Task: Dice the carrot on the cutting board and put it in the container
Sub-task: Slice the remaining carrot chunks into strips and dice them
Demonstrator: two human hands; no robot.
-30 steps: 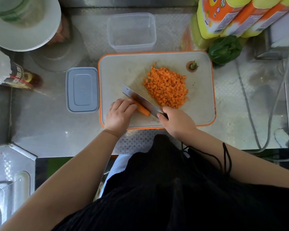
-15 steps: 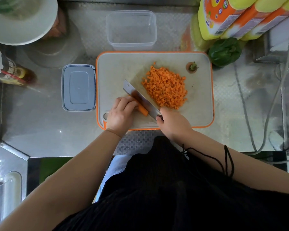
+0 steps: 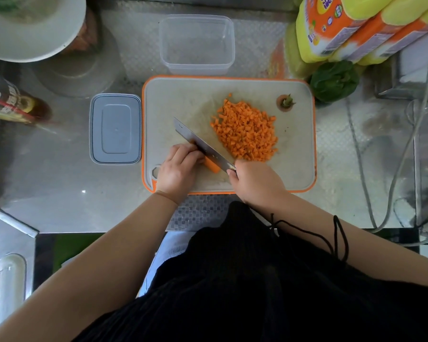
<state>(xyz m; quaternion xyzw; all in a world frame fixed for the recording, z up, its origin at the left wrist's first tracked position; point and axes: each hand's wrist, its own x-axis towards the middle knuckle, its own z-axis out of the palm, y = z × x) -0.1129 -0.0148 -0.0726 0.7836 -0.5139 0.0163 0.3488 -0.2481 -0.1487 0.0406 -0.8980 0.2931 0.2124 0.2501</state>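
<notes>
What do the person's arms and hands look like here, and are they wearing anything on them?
Both arms are bare to the edge of the picture, with no sleeves in view. The left hand and right hand wear no gloves, and no rings or watch can be seen. A thin black cord loops over the right forearm; it seems to belong to the black garment worn below.

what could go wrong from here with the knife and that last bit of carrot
1. The left hand holds a short carrot piece with its fingertips right against the knife blade, so a slip could likely nick a finger.
2. The diced carrot pile sits just beyond the blade; a wide stroke might scatter cubes off the cutting board.
3. The container is off the board, so transfer may spill.
</notes>
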